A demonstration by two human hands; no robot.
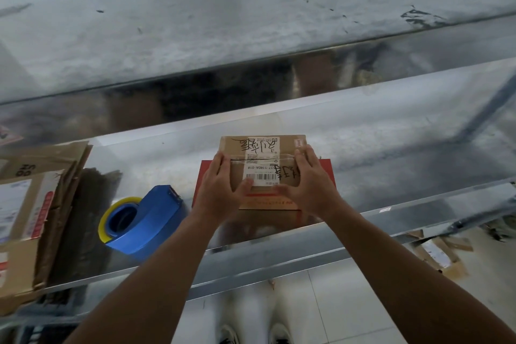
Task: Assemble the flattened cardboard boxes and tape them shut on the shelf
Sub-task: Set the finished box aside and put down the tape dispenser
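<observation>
A small brown cardboard box point(261, 159) with a white barcode label and clear tape over its top seam sits on a larger red box point(328, 169) on the metal shelf point(391, 148). My left hand point(219, 186) lies flat on the small box's left side, fingers straight. On its right side my right hand point(310, 179) presses down the same way. A blue tape dispenser point(145, 219) with a yellowish roll rests on the shelf to the left of the boxes.
A stack of flattened cardboard boxes point(33, 204) lies at the shelf's left end. Another metal shelf point(223, 22) runs above. More cardboard point(438, 253) lies on the tiled floor at lower right.
</observation>
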